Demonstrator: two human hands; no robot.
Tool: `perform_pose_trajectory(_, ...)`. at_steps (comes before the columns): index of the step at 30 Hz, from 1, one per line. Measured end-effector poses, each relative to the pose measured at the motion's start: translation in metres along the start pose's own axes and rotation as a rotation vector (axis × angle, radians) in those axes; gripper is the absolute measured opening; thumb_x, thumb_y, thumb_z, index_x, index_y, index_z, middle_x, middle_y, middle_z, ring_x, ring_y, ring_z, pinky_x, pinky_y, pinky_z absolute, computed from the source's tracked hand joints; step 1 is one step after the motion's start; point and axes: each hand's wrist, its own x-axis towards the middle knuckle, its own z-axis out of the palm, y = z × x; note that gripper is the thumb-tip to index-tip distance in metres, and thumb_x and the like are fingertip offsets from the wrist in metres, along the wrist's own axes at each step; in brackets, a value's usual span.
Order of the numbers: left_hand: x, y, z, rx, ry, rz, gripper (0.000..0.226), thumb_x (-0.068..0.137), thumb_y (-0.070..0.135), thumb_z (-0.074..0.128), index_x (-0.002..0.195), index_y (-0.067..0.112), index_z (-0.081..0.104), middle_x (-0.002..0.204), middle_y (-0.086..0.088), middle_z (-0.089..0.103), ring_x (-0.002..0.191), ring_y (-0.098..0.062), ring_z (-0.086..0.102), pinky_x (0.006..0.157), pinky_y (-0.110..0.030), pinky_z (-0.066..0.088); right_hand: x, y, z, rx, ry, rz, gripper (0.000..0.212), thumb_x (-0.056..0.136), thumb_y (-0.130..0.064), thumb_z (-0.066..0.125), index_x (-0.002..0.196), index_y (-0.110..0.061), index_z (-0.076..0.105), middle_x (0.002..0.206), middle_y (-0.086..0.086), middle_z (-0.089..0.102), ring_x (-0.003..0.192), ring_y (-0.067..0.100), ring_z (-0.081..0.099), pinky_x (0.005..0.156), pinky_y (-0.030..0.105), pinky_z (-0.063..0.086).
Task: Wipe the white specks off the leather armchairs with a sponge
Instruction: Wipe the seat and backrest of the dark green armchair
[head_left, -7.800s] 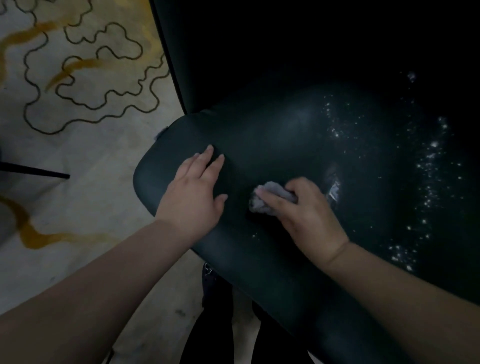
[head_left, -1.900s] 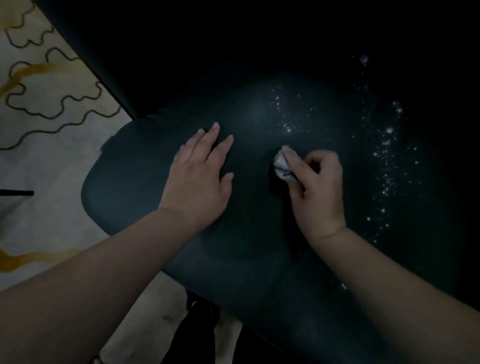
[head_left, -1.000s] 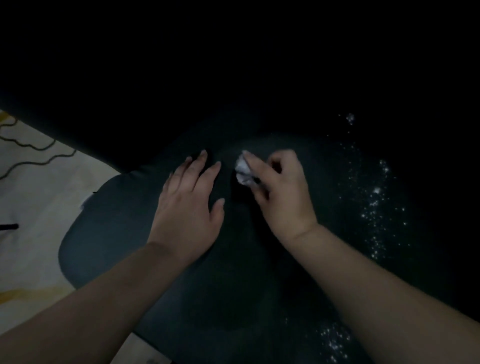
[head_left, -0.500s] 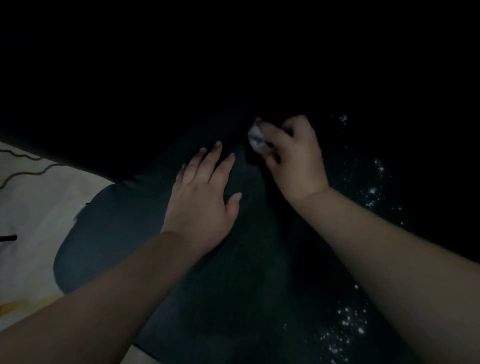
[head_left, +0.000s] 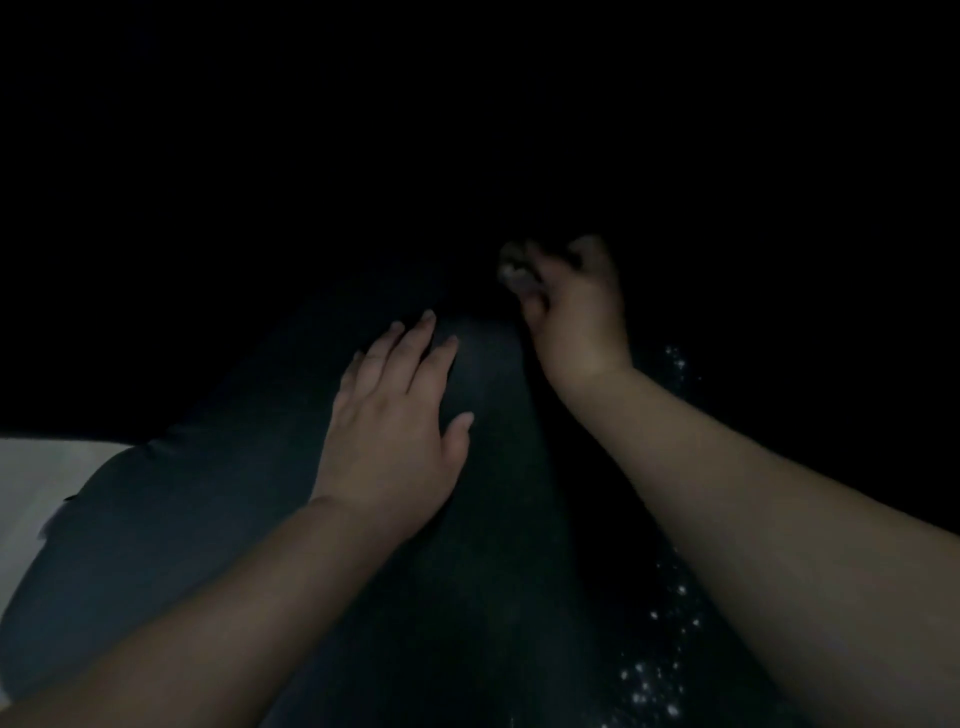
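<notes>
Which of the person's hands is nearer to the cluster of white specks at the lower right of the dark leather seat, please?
Right. The right hand reaches past the white specks, its forearm alongside them; the left hand rests flat farther left.

Colours and patterns: dark armchair seat, white specks, pale floor
The armchair (head_left: 218, 545) leather reads as very dark blue-green to near black, plain and unpatterned, fading to full black toward the top of the view. White specks (head_left: 652, 686) form a scattered dotted pattern on the leather at lower right, with a fainter scatter (head_left: 675, 358) beside the right wrist. The sponge (head_left: 514, 270) appears pale grey, mottled with darker patches, dimmed by shadow. The floor (head_left: 36, 483) at the left edge is off-white to light grey; no pattern is discernible on the visible strip
</notes>
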Motion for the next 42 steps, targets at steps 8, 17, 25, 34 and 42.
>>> perform_pose_trajectory(8, 0.006, 0.011, 0.000, 0.019, 0.018, -0.017, 0.065, 0.088, 0.039, 0.056, 0.145, 0.017, 0.036, 0.156, -0.004, 0.025, 0.144, -0.024, 0.019, 0.117, -0.045, 0.020, -0.067, 0.011, -0.008, -0.297, 0.001, -0.145, 0.038, 0.083, -0.015, 0.059, 0.119, -0.025, 0.061, 0.109, 0.017, 0.052, 0.097, 0.031, 0.051, 0.080, 0.032, 0.042)
perform_pose_trajectory(17, 0.006, 0.013, 0.003, 0.016, 0.021, -0.029, 0.064, 0.089, 0.037, 0.055, 0.146, 0.017, 0.035, 0.157, -0.003, 0.024, 0.144, -0.023, 0.017, 0.117, -0.045, 0.018, 0.005, 0.026, -0.037, 0.539, 0.285, 0.562, 0.011, 0.090, -0.002, 0.060, 0.086, -0.011, 0.055, 0.087, 0.010, 0.069, 0.077, 0.014, 0.069, 0.065, 0.022, 0.052)
perform_pose_trajectory(25, 0.012, 0.027, 0.007, 0.032, 0.022, 0.006, 0.060, 0.088, 0.034, 0.057, 0.143, 0.018, 0.040, 0.156, -0.001, 0.028, 0.143, -0.024, 0.020, 0.117, -0.047, 0.016, -0.013, 0.024, -0.032, 0.296, 0.086, 0.269, 0.011, 0.087, -0.009, 0.066, 0.089, -0.018, 0.060, 0.093, 0.011, 0.066, 0.088, 0.019, 0.067, 0.071, 0.026, 0.051)
perform_pose_trajectory(34, 0.017, 0.029, 0.009, 0.031, 0.042, 0.031, 0.057, 0.087, 0.036, 0.048, 0.141, 0.017, 0.044, 0.153, -0.002, 0.032, 0.142, -0.026, 0.024, 0.116, -0.050, 0.020, -0.071, 0.037, -0.049, 0.273, 0.222, 0.384, 0.011, 0.086, -0.024, 0.070, 0.093, -0.024, 0.061, 0.103, 0.005, 0.065, 0.092, 0.015, 0.067, 0.069, 0.022, 0.052)
perform_pose_trajectory(42, 0.018, 0.025, 0.012, 0.047, 0.046, 0.058, 0.060, 0.085, 0.039, 0.045, 0.141, 0.018, 0.042, 0.154, -0.002, 0.032, 0.142, -0.026, 0.023, 0.116, -0.050, 0.020, -0.029, 0.075, -0.078, -0.138, 0.043, 0.279, 0.030, 0.091, -0.013, 0.058, 0.116, -0.028, 0.061, 0.122, 0.018, 0.056, 0.097, 0.008, 0.051, 0.083, 0.015, 0.036)
